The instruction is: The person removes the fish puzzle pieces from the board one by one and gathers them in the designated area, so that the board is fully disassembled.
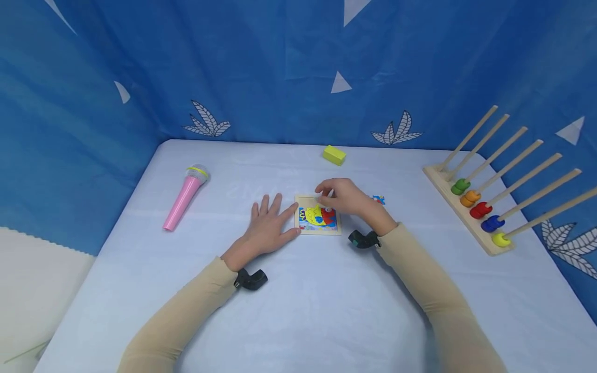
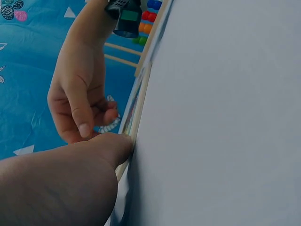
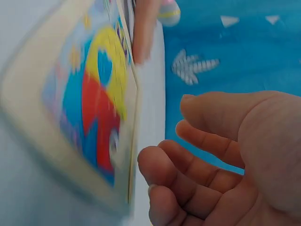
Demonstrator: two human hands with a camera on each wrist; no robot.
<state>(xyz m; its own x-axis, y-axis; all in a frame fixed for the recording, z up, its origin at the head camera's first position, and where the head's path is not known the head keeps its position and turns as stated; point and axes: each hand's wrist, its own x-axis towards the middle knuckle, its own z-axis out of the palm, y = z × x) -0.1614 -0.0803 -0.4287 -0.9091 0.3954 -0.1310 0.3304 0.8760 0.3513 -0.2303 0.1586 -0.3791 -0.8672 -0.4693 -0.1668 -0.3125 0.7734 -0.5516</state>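
Observation:
A small wooden jigsaw puzzle (image 1: pixel 319 232), with a yellow, red and blue fish picture in a pale frame, lies flat mid-table. Bare wood shows along the picture's upper part. My left hand (image 1: pixel 267 229) rests spread on the cloth, index fingertip and thumb touching the frame's left side. In the left wrist view that thumb (image 2: pixel 120 146) presses at the frame's edge (image 2: pixel 142 94). Over the puzzle's upper right hovers my right hand (image 1: pixel 344 198), fingers loosely bent. The right wrist view shows nothing between its thumb and fingers. A loose puzzle piece (image 1: pixel 379 199) lies beyond the right wrist, partly hidden.
A pink toy microphone (image 1: pixel 183 201) lies to the left. Near the back edge sits a yellow block (image 1: pixel 334 155). On the right stands a wooden peg rack (image 1: pixel 466 212) with coloured beads and tall slanting rods. A blue curtain (image 1: pixel 280 67) hangs behind the table.

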